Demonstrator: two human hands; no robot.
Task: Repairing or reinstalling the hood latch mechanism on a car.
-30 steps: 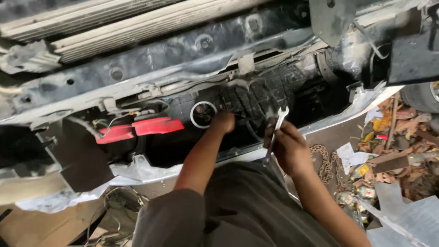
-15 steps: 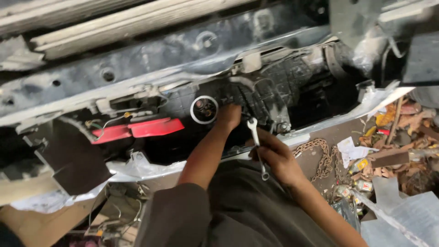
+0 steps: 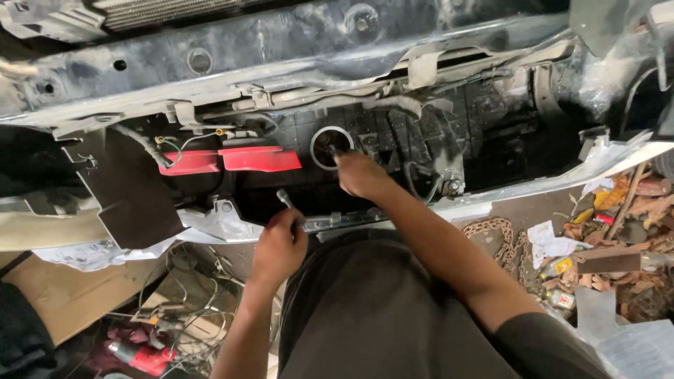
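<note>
**Wrench parked low, bare fingers up at the round opening**

Closest in, the left hand (image 3: 279,247) is curled tight around the handle of a metal wrench (image 3: 286,201), the tool's head poking up above the knuckles. It sits low by the pale torn trim (image 3: 225,223) along the lower edge of the vehicle front, well clear of the work spot, apparently kept ready rather than in use.

Up a little, the right hand (image 3: 359,175) reaches into the dark black housing (image 3: 421,133). Its fingers are bunched together at the rim of the white-ringed round opening (image 3: 330,146), touching something there; what they pinch is hidden behind the hand, so I cannot tell. The forearm comes in on a slant from the lower right, which suits a reach into a recess.

Left of the opening lie two red plastic pieces (image 3: 232,160) with loose wires (image 3: 186,140) above them. Furthest off, the grey metal crossbeam (image 3: 281,49) spans the top. Out to the right, a rusty chain (image 3: 502,235) and scattered litter (image 3: 618,224) lie on the floor.
</note>
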